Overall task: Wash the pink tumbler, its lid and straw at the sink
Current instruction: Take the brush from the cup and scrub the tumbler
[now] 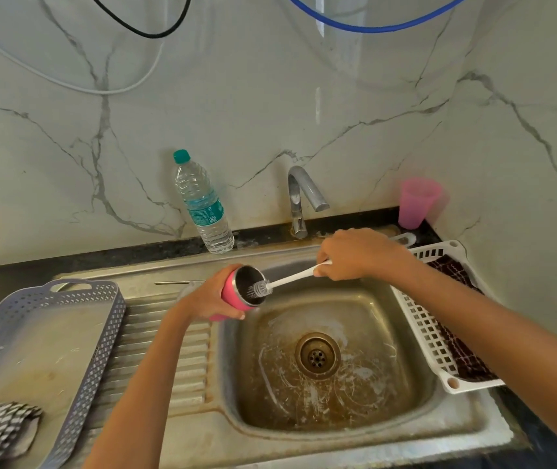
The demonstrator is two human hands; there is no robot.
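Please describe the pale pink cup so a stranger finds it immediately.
Find the sink, then the tap behind it. Right of the tap, in the wall corner, stands the cup. It is pale, translucent, unlike the darker tumbler in the left hand.

No words or numbers can be read here. The only print sits on the teal label of the water bottle, which stands just beyond the left hand. Its white lettering and small boxed mark are too blurred to read.
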